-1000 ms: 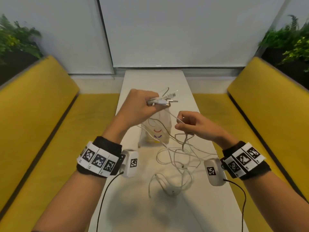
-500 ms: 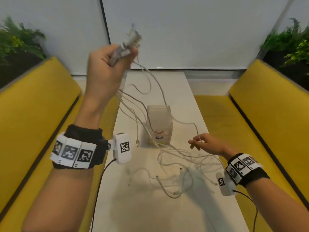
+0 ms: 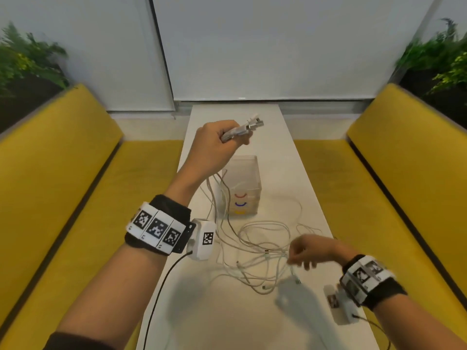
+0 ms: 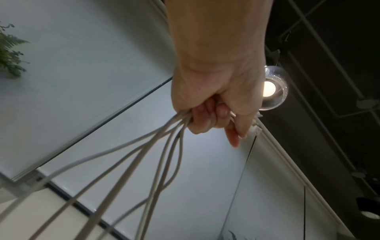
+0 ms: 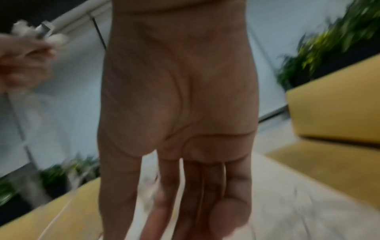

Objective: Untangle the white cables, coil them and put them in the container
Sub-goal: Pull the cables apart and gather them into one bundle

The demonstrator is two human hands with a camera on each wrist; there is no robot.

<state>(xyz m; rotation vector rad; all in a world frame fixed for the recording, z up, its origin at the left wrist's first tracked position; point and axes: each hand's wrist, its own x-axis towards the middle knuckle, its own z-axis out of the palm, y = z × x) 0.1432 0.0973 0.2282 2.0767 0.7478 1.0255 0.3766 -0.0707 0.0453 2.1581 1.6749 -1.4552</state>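
Observation:
Several white cables [image 3: 262, 251] lie tangled on the white table [image 3: 222, 314], in front of a clear box container [image 3: 249, 178] with coloured arcs on its front. My left hand [image 3: 225, 140] is raised over the container and grips a bundle of cable ends [image 3: 243, 127]; the strands [image 4: 144, 154] hang from the fist [image 4: 213, 123] down to the tangle. My right hand [image 3: 303, 251] is low over the tangle's right side. The blurred right wrist view shows its fingers [image 5: 185, 203] fairly straight, with no cable plainly held.
Yellow benches [image 3: 63, 188] run along both sides of the narrow table, with another bench [image 3: 404, 178] on the right. Plants [image 3: 27, 61] stand behind both backrests. Black sensor cords [image 3: 161, 286] trail from my wrists over the near table.
My left hand rose high to the left with the bundle, then came down to just above the container. My right hand moved nearer and lower, onto the tangle's right side.

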